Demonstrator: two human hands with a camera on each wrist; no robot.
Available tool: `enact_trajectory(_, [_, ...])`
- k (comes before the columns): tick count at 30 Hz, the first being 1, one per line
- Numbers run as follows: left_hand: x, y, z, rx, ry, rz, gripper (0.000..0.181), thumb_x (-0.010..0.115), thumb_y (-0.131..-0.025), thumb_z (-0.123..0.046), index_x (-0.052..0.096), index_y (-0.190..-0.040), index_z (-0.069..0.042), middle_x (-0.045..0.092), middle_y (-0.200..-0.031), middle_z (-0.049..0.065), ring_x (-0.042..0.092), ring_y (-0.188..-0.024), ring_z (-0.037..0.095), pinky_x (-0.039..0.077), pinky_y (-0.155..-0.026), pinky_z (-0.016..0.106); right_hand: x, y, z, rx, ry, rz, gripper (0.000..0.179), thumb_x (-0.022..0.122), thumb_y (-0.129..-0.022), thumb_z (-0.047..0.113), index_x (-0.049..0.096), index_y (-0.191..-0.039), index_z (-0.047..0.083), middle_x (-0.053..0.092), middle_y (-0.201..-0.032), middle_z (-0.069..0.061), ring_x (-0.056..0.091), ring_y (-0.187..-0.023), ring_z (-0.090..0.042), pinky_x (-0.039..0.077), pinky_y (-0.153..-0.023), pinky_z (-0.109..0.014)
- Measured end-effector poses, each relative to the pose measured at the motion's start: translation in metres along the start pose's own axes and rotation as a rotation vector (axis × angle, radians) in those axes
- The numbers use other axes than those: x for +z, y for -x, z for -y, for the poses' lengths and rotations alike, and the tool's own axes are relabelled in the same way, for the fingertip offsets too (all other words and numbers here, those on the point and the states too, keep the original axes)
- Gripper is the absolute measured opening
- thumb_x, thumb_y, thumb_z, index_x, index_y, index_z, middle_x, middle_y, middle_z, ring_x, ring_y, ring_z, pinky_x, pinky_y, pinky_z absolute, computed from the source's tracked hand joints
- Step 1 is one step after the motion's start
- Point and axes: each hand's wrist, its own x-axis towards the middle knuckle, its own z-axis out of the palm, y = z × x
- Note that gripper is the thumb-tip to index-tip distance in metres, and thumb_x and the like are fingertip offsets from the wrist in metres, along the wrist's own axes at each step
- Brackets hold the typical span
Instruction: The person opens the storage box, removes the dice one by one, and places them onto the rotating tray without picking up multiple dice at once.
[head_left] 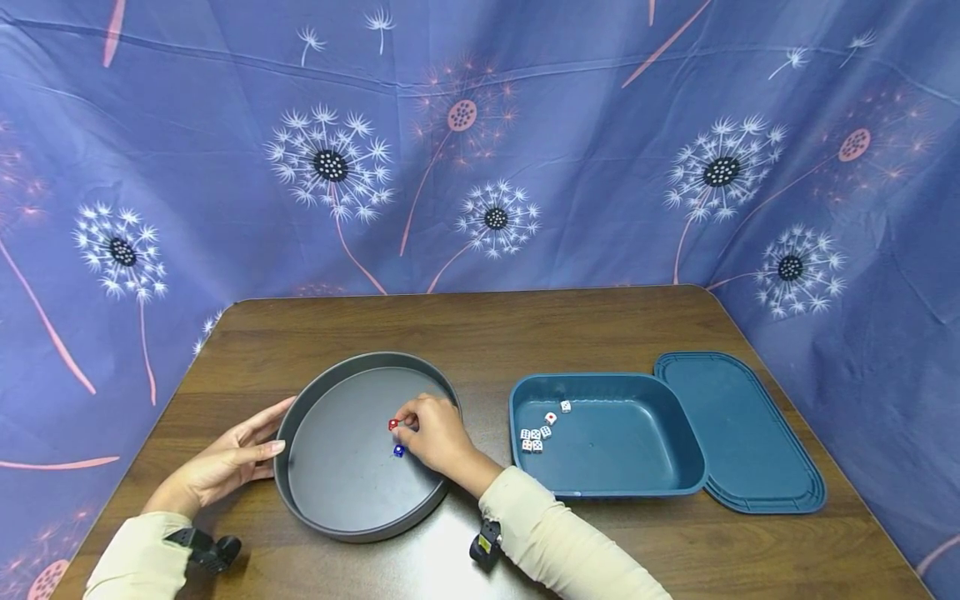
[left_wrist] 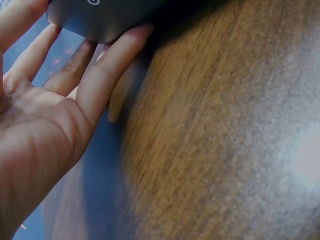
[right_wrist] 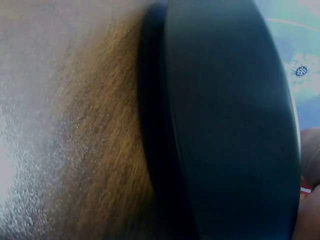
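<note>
A purple-blue cloth [head_left: 585, 108] with printed dandelions hangs behind and beside the brown wood-grain worktop [head_left: 480, 325], and it hides the rest of the room. The surface is shiny, with a bright reflection in front of the round dark grey pan [head_left: 337, 467]. To the right of this pan stands a rectangular teal plastic tub [head_left: 622, 450], and farther right of the pan lies a flat teal lid [head_left: 757, 442], perhaps left off so that the inside is easy to reach.

At the left of the pan, the left grip [head_left: 228, 458], a bare hand, has its fingers spread against the outer wall, I think to steady it. The right grip [head_left: 435, 429] reaches over the pan's right side and pinches a small red die [head_left: 393, 424] between thumb and finger; whether this die touches the pan's floor, I cannot tell. Such a small piece probably needs only the fingertips. Just beside it, a small blue die [head_left: 399, 451] lies in the pan. Seven small white dice [head_left: 536, 434] lie in the tub, toward its pan side, where the walls presumably keep them together.
</note>
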Motion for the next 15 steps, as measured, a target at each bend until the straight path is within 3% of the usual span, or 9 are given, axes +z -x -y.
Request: enact_trajectory(15, [0.0002, 0.0008, 0.0032, 0.005, 0.007, 0.003, 0.066, 0.034, -0.099, 0.008, 0.011, -0.155, -0.018, 0.042, -0.145, -0.016, 0.050, -0.126, 0.015, 0.047, -0.096, 0.042, 0.0070, 0.0024, -0.0005, 0.005, 0.095, -0.030, 0.010, 0.080, -0.076, 0.018, 0.077, -0.085, 0.015, 0.055, -0.067, 0.009, 0.048, -0.063, -0.002, 0.038, -0.059, -0.017])
